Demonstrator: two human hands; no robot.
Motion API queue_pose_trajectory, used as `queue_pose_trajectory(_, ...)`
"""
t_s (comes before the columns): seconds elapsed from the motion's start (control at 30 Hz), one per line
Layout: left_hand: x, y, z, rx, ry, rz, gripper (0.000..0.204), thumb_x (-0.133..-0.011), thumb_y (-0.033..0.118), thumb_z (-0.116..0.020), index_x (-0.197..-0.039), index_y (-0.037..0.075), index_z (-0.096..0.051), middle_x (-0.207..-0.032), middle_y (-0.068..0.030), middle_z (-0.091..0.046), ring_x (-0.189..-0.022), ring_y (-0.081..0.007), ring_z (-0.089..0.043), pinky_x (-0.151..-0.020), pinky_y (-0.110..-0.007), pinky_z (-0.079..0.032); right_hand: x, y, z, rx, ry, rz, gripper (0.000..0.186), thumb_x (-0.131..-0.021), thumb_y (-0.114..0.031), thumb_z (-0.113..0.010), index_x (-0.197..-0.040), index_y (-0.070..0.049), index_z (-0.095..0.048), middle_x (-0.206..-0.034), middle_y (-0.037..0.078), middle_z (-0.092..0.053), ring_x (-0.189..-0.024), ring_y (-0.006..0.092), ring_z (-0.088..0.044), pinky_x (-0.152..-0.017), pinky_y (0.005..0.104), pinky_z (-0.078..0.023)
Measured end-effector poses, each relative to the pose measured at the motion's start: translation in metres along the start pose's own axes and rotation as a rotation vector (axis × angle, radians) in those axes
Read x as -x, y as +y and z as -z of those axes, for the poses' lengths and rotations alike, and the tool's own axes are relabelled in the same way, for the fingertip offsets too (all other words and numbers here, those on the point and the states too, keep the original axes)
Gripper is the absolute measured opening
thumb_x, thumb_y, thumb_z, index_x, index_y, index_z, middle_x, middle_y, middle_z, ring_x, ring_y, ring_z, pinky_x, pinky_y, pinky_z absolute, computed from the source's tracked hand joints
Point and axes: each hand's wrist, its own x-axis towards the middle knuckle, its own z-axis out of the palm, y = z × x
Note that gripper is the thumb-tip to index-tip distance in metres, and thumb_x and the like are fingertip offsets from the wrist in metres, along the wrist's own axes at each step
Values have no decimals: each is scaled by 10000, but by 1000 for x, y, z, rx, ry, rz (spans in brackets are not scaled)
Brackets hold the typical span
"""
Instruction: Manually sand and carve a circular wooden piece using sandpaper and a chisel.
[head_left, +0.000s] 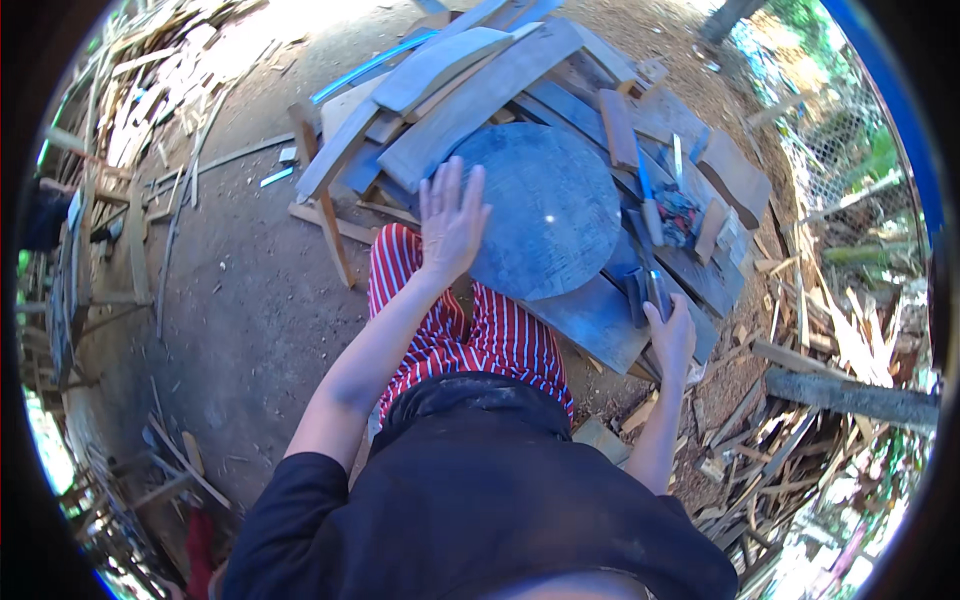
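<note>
A large round flat disc (pixel 545 215), bluish grey with a sheen, lies on the workbench in front of me. My left hand (pixel 452 215) rests flat on the disc's left edge, fingers stretched out. To the right of the disc, my right hand (pixel 672 335) is closed around a small dark tool with a shiny part (pixel 656 290). The fingers partly hide that tool, so its exact kind does not show. Just beyond it, a brown wooden block (pixel 618 130) and a blue-handled tool (pixel 648 195) lie on the boards.
Several curved wooden boards (pixel 480 105) are stacked behind the disc. A dark crumpled bundle (pixel 680 215) lies at the right of the bench. Wood offcuts (pixel 770 460) litter the ground at right, with a scrap heap (pixel 170 50) at far left. A wooden bench leg (pixel 335 235) stands by my knees.
</note>
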Motion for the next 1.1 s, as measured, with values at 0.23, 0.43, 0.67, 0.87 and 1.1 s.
queue_pose_trajectory(0.23, -12, 113, 30, 594, -90, -658, 401, -914, 276, -591, -1289, 135, -566, -1346, -102, -541, -1264, -276, -498, -1105, -464, -322, 65, -75, -4, -111, 107, 140, 459, -841, -258, -697, -1184, -55, -469, -963, 222, -656, -949, 413, -631, -799, 481, -474)
queue_pose_trajectory(0.43, 2, 111, 1, 640, -590, -202, 400, -970, 390, -481, -801, 103, -703, -699, -130, -649, -714, -333, -639, -678, -427, -497, 84, -93, -40, -154, -103, 336, 496, -877, -286, -655, -1255, -33, -457, -1007, 235, -639, -894, 430, -637, -768, 486, -493)
queue_pose_trajectory(0.67, 8, 105, 3, 669, -424, -101, 481, -968, 422, -473, -654, 94, -631, -588, -138, -593, -592, -336, -614, -554, -433, -459, 72, -82, -42, -1465, -997, -424, 357, -990, -305, -534, -1245, -98, -393, -725, 51, -521, -422, 101, -469, -329, 230, -354)
queue_pose_trajectory(0.87, 48, 121, 18, 712, -410, -356, 490, -894, 484, -572, -543, 142, -562, -519, -82, -572, -490, -309, -566, -493, -400, -421, 105, -61, -24, -1301, -1029, -408, 346, -1017, -324, -466, -1302, -141, -397, -715, 57, -493, -409, 111, -434, -341, 233, -335)
queue_pose_trajectory(1.1, -18, 76, -5, 664, -212, 5, 350, -845, 395, -650, -616, 132, -618, -557, -77, -586, -507, -295, -596, -475, -398, -430, 49, -135, -43, -1325, -953, -298, 296, -1013, -323, -489, -1206, -108, -424, -713, 37, -503, -412, 79, -436, -325, 213, -323)
